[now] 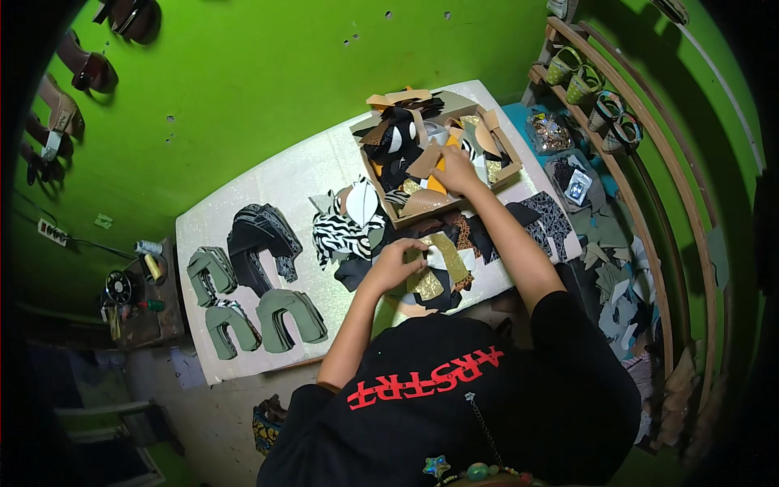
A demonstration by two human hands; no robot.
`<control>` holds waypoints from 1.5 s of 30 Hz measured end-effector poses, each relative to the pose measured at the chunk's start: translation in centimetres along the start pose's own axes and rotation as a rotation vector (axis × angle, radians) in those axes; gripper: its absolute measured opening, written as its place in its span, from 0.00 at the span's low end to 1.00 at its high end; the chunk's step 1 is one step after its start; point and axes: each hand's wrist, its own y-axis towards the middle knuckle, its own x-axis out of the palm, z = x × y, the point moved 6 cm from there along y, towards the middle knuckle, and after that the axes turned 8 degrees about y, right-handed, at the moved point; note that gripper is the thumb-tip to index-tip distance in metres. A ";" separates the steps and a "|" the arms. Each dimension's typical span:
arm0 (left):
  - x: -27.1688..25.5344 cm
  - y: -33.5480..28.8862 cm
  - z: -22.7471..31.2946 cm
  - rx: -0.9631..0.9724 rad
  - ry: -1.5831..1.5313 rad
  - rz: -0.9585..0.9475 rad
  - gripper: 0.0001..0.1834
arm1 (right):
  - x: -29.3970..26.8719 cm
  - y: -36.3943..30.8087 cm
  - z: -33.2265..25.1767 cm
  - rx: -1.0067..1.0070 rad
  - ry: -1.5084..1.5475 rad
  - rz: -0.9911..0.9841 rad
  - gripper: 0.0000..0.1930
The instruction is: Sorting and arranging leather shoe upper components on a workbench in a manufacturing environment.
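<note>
Black cloth T-shirt (535,390) nearest; flat multicoloured scraps (425,161) apparently being sorted; left hand (396,265) and right hand (456,172) grips can't be told; single-piece separation needed.

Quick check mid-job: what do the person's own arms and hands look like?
The left hand and right hand wear no gloves; no watch or bracelet shows. The forearms are bare below loose black sleeves, part of a black shirt with red lettering.
</note>
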 end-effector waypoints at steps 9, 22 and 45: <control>-5.3 6.1 1.9 -0.057 -0.040 0.265 0.09 | 3.3 -2.6 -2.5 -0.222 0.568 -0.514 0.14; 1.1 17.1 3.9 0.379 0.781 0.138 0.17 | -4.5 -1.7 4.1 0.420 -0.414 -0.205 0.46; -1.9 17.5 3.5 0.102 0.863 0.474 0.21 | -9.3 0.9 7.4 0.022 0.193 0.557 0.23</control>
